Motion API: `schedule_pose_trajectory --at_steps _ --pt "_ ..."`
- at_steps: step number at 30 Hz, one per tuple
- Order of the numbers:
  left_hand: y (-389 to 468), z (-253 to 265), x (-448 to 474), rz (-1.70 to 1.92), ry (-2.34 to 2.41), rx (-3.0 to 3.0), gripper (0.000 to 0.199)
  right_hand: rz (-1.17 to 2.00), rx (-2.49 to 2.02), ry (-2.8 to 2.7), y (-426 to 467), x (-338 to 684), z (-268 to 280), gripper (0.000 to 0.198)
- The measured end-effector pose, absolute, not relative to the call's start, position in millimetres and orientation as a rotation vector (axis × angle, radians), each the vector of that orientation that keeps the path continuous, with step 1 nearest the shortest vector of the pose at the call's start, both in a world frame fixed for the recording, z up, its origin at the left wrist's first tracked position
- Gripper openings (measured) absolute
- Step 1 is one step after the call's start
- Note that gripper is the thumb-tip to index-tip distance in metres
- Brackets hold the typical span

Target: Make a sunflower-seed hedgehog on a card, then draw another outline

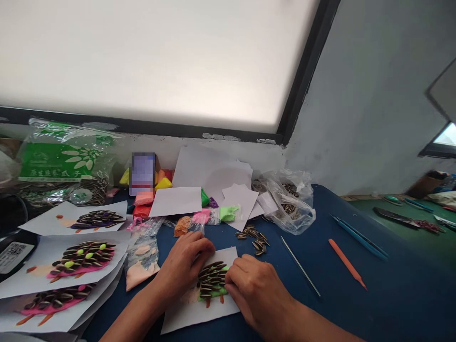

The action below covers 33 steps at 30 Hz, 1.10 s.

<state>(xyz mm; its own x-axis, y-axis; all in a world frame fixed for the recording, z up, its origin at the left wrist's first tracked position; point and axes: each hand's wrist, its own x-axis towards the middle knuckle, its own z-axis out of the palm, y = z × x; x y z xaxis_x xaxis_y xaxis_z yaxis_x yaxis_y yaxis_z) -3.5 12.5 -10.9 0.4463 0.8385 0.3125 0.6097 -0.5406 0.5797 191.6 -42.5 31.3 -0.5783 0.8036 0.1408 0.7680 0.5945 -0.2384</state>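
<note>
A white paper sheet (194, 316) lies on the blue table between my hands, bearing green clay (213, 294) covered with rows of striped sunflower seeds (213, 277). Two short brown clay strips (208, 302) stick out below the green. My left hand (187, 261) rests at the sheet's upper left with its fingers curled together beside the seeds. At the right end of the green clay, my right hand (251, 287) has thumb and fingers closed in a pinch. Whatever either hand grips is hidden. Loose sunflower seeds (252, 232) lie just beyond my right hand.
Finished-looking seed pictures (85, 261) are stacked at left, below a green seed bag (57, 161). Bagged clay (142, 270) and white sheets (176, 199) stand behind. A plastic bag of seeds (292, 204), metal rod (301, 266), orange tool (347, 263) and blue tweezers (359, 237) lie right.
</note>
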Motion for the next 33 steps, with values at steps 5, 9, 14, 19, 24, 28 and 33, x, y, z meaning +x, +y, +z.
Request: schedule_pose_trajectory --at_steps 5,9,14,19,24,28,33 --pt "12.5 -10.9 -3.4 0.808 1.228 2.321 0.025 0.19 -1.283 -2.652 -43.0 188.9 33.6 0.016" --pt "11.9 -10.2 -3.3 0.802 1.22 2.313 0.027 0.159 -1.313 -2.709 -42.7 186.6 35.3 0.014" --pt "10.9 -9.4 -2.8 0.804 1.222 2.315 0.029 0.156 -1.359 -2.756 -41.9 184.4 37.7 0.012" --pt "10.3 -12.4 -2.6 0.856 1.219 2.335 0.03 0.171 -1.394 -2.715 -43.1 186.0 43.6 0.007" --pt "10.4 -13.6 -3.0 0.864 1.223 2.324 0.028 0.152 -1.507 -2.539 -27.0 202.1 55.4 0.014" --pt "11.1 -10.9 -2.9 0.846 1.222 2.318 0.029 0.14 -1.612 -2.418 -3.2 216.9 52.4 0.017" --pt "11.0 -8.0 -2.8 0.816 1.232 2.324 0.028 0.067 -1.608 -2.457 12.5 220.1 36.9 0.014"
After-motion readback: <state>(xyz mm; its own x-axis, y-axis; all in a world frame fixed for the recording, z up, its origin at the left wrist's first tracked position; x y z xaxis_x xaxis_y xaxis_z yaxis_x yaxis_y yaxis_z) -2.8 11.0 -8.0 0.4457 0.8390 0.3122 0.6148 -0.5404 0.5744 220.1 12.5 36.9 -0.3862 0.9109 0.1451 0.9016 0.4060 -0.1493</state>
